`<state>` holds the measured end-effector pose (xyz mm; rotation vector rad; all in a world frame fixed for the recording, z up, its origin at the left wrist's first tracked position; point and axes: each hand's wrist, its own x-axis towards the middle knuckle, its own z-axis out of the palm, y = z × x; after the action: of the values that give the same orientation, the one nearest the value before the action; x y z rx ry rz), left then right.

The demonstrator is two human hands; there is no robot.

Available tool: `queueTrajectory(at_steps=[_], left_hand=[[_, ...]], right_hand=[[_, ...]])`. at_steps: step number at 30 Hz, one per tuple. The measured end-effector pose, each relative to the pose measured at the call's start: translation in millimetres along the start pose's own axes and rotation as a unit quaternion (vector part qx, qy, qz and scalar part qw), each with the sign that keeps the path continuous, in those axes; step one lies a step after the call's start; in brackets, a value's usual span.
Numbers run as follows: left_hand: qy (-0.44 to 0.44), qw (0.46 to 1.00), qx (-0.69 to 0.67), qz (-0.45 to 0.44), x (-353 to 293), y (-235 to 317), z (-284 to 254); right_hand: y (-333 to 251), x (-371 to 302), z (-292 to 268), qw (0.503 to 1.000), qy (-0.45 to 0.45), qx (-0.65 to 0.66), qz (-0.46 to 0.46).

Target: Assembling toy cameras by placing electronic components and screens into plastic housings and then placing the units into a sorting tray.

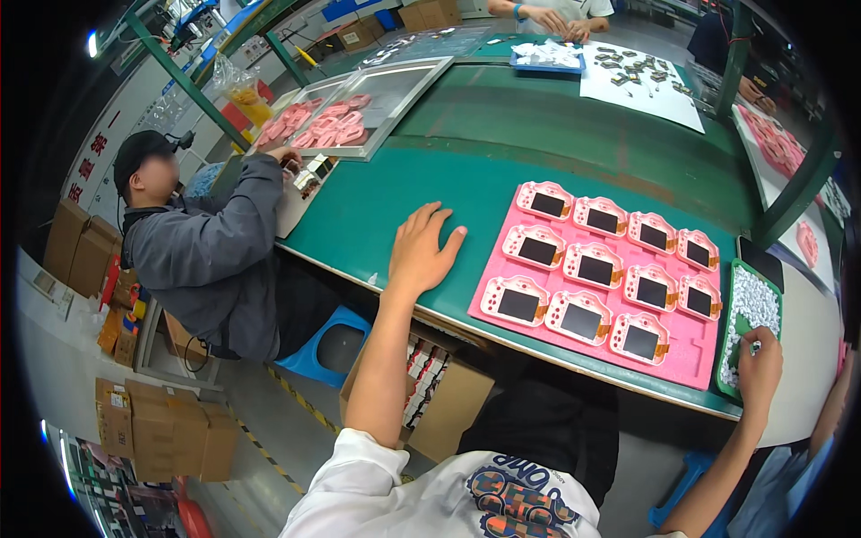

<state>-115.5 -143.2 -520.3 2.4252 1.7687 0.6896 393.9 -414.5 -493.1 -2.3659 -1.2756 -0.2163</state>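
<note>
My left hand [421,249] lies on the green work surface with its fingers spread, holding nothing. At the right, my right hand [760,366] is over a green tray [726,380] of small white parts [756,299]. Its fingers are bent together; what they hold, if anything, is too small to make out. Between my hands sits a pink tray [489,285] with several pink game-console shells [587,316] in rows. Each shell has a dark screen, red buttons and an orange ribbon cable. One slot at the tray's near right corner has no shell.
A co-worker [211,224] sits at the left, reaching toward small parts on the table. Pink shells [332,124] lie in a framed tray there. Across the bench, another person's hands work near a white sheet [641,81] with small assemblies. A green post [798,197] stands at right.
</note>
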Motion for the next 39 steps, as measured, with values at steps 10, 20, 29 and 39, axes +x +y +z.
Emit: queueTrajectory(at_steps=[10,20,29,39], left_hand=[[0.019,0.999,-0.014,0.030,0.2,-4.6,1.9],[0.012,0.999,0.000,0.043,-0.1,-4.9,6.0],[-0.001,1.000,0.012,0.016,1.7,-0.6,1.3],[-0.013,1.000,0.019,0.013,-0.8,0.3,-5.5]], right_hand=[[-13.2,2.1,-10.9,0.999,-0.040,0.000,0.028],[-21.6,-2.8,-16.4,0.996,-0.047,-0.016,0.071],[-23.4,1.8,-12.9,0.997,-0.027,-0.046,0.048],[-21.5,2.8,-11.7,0.999,-0.020,-0.039,0.031]])
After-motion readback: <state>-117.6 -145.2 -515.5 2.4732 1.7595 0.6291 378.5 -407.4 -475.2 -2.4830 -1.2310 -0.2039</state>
